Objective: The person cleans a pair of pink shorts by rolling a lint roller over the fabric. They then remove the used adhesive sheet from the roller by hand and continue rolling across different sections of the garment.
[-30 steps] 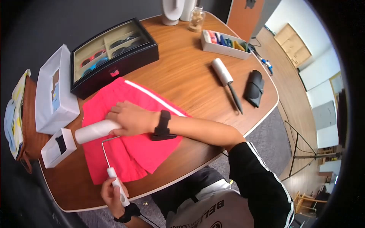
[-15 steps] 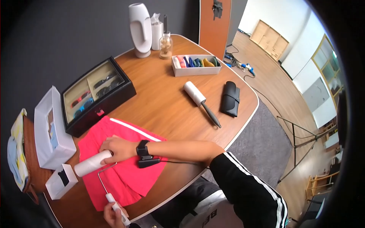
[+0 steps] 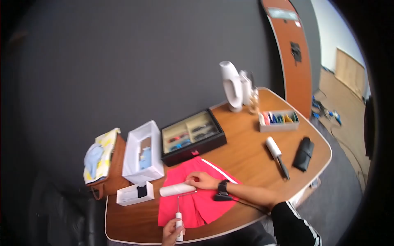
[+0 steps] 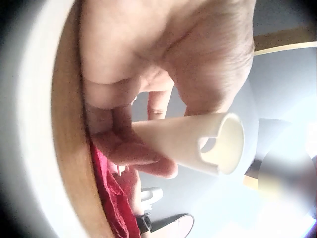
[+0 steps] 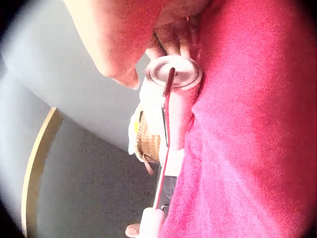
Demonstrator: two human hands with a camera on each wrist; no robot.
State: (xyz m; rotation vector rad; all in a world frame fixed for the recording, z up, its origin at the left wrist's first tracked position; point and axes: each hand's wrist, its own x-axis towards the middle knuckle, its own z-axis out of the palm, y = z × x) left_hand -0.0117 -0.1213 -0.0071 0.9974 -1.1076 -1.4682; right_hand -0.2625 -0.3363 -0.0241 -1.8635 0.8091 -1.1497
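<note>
Pink-red shorts (image 3: 215,205) with a white side stripe lie on the table. Over them is a lint roller (image 3: 174,190) with a thick white roll, a bent wire arm and a white handle (image 3: 179,223). My left hand (image 3: 169,233) grips that handle near the table's front edge; its hollow end (image 4: 230,144) sticks out past the fingers in the left wrist view. My right hand (image 3: 204,181) is at the roll's right end, fingers curled at its upper edge. In the right wrist view the thumb (image 5: 124,77) is beside the roll's end cap (image 5: 176,73), fingers partly hidden behind it.
Left stand a small white box (image 3: 135,199), a taller white bin (image 3: 133,174) and a brown basket (image 3: 115,164) with cloths. Behind is a black glasses case (image 3: 193,151). To the right lie a second lint roller (image 3: 274,147), a black pouch (image 3: 303,153) and a box of rolled socks (image 3: 279,127).
The head view has tilted up and turned left, so everything appears shifted. My left hand still holds the handle, and my right hand stays at the roll's right end.
</note>
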